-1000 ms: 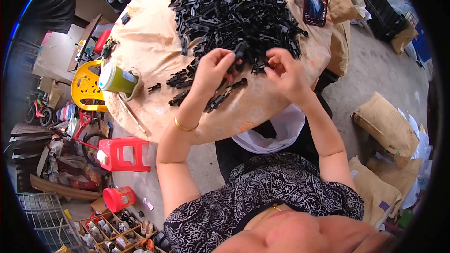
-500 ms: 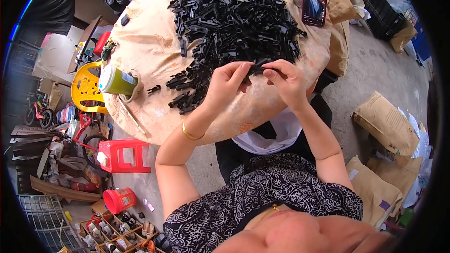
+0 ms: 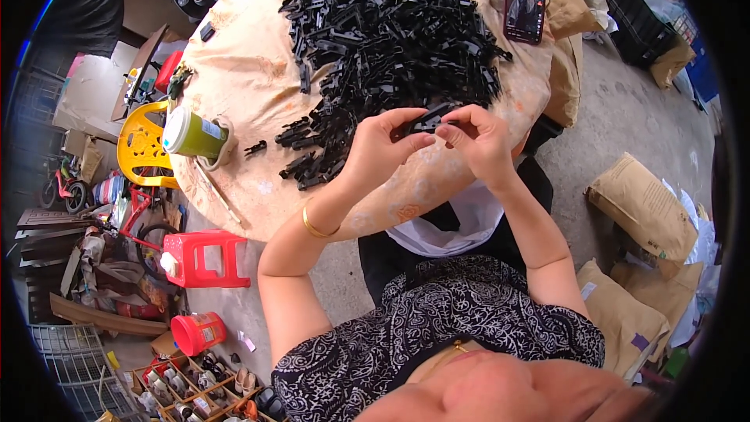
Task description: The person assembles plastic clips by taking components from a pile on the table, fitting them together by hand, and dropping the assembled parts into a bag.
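Between my two hands, over the near edge of the table, is a small black plastic part (image 3: 429, 120). My left hand (image 3: 384, 139) grips its left end with thumb and fingers. The fingers of my right hand (image 3: 478, 137) pinch its right end. Parts of it are hidden behind my fingertips. Just beyond my hands lies a big heap of similar black plastic parts (image 3: 391, 39). A smaller cluster of them (image 3: 312, 141) spreads to the left of my left hand, and one loose black part (image 3: 256, 148) lies apart from it.
The round table wears a cream patterned cloth (image 3: 250, 86). At its left edge a green-filled cup (image 3: 195, 134) sits in a holder, near a thin stick (image 3: 223, 199). A phone (image 3: 524, 1) leans against a metal cup at the far right. A red stool (image 3: 205, 259) stands left, paper sacks (image 3: 642, 205) right.
The black part has turned and more of its upper side shows between my hands. My left thumb has come down and across. The picture on the phone has changed.
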A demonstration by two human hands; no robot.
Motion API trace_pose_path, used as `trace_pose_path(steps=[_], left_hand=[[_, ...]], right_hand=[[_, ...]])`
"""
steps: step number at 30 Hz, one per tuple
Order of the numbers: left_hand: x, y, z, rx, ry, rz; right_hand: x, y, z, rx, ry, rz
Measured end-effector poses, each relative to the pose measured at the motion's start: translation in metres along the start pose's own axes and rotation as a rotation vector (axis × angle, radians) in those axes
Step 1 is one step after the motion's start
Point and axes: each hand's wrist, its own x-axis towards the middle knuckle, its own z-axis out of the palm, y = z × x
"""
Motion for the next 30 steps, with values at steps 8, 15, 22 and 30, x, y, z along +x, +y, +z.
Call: trace_pose_path(steps=[8, 15, 22, 30], left_hand=[[-0.003, 0.006, -0.001, 0.406, 0.121, 0.278], [-0.005, 0.009, 0.001, 0.518, 0.064, 0.417], [-0.002, 0.005, 0.002, 0.487, 0.065, 0.507], [0.006, 0.003, -0.005, 0.432, -0.073, 0.389]], right_hand=[[0.009, -0.012, -0.002, -0.466, 0.208, -0.499], [0.010, -0.012, -0.021, -0.341, -0.290, -0.216], [0.007, -0.008, -0.019, -0.408, -0.223, -0.400], [0.005, -0.006, -0.014, -0.332, -0.185, -0.422]])
